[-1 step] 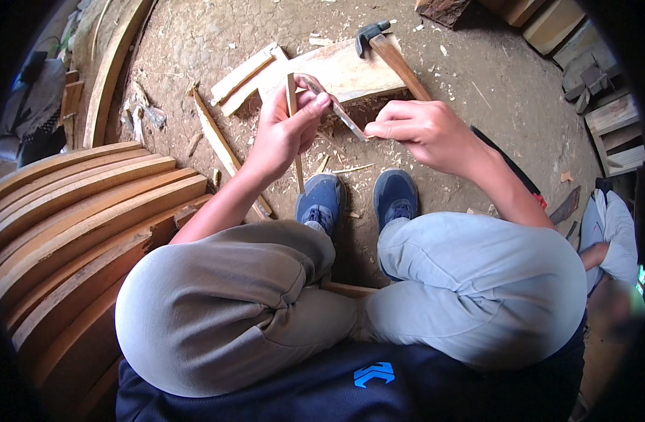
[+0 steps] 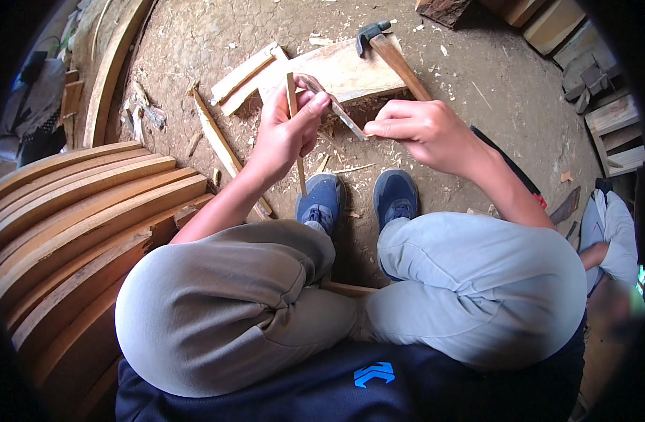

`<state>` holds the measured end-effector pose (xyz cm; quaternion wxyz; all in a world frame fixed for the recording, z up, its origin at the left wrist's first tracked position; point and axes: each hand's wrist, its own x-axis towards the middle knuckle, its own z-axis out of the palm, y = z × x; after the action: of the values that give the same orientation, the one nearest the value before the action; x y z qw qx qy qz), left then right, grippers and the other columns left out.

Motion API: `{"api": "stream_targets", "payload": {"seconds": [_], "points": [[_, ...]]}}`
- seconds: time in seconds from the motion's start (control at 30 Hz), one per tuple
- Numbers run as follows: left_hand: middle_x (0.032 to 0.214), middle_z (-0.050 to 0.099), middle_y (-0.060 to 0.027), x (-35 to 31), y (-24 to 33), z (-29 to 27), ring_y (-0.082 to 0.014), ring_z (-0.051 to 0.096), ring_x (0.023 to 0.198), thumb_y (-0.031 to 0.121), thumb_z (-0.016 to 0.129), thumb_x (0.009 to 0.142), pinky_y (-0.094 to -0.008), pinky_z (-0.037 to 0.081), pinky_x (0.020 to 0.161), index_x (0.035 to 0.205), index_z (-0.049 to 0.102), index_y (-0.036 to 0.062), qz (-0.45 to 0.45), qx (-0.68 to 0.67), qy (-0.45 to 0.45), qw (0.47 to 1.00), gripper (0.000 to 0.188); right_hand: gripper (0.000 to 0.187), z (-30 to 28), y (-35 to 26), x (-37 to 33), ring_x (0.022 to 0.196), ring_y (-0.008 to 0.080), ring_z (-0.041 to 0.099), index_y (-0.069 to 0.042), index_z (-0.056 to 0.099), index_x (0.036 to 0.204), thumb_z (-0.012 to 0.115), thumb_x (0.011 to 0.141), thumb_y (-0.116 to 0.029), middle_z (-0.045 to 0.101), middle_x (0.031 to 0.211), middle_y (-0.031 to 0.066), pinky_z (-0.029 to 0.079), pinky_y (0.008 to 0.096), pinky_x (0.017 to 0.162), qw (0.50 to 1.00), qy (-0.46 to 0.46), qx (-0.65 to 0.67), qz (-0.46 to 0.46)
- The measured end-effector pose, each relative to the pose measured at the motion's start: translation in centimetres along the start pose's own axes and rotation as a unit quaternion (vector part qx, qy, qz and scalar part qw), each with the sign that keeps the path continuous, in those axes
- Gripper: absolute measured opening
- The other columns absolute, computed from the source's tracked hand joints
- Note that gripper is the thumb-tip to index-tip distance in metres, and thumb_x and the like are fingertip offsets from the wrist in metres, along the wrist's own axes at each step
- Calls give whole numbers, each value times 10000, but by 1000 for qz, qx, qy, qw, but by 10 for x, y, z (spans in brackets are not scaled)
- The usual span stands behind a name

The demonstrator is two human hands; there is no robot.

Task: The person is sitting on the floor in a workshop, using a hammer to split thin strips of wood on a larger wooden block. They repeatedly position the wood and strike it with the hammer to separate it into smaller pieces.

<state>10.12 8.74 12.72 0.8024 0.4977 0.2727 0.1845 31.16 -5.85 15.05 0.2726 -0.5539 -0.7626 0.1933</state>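
Note:
My left hand (image 2: pixel 287 130) is closed around a thin wooden stick (image 2: pixel 301 172) and a narrow, flat, greyish blade (image 2: pixel 346 117). The stick stands almost upright in the picture, and its lower end shows over my left shoe. From the left fingers the blade slants down to the right. My right hand (image 2: pixel 424 133) pinches at the blade's far end, its thumb and forefinger pressed together; the exact grip there is partly hidden. Beyond the hands, a hammer (image 2: pixel 400 63) with a black head and wooden handle rests on a pale wooden board (image 2: pixel 336 70).
Curved planks (image 2: pixel 90 211) are stacked at my left. A long wood strip (image 2: pixel 220 137) and scattered shavings lie on the dirt floor (image 2: pixel 196 35). Wood blocks (image 2: pixel 554 28) line the far right. Another person (image 2: pixel 611 239) is at the right edge. My shoes (image 2: pixel 396 197) are below my hands.
The lower end of the wooden stick has shifted slightly to the right. Both hands stay in nearly the same place.

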Motion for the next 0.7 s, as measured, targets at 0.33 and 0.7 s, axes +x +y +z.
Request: {"api": "stream_targets", "payload": {"seconds": [0.33, 0.7], "points": [[626, 428, 101, 5, 8, -8, 5, 275, 439, 178, 672, 963, -203, 197, 393, 995, 531, 119, 1, 12, 77, 997, 156, 151, -6, -13, 6, 716, 94, 678, 28, 714, 1034, 692, 921, -71, 716, 840, 61, 566, 244, 654, 885, 47, 300, 353], [944, 691, -63, 8, 7, -22, -36, 504, 613, 238, 613, 1008, -235, 420, 558, 941, 564, 61, 73, 157, 118, 978, 195, 188, 2, -4, 3, 596, 104, 675, 25, 710, 1013, 722, 915, -135, 694, 753, 69, 539, 236, 503, 832, -1, 317, 455]]}}
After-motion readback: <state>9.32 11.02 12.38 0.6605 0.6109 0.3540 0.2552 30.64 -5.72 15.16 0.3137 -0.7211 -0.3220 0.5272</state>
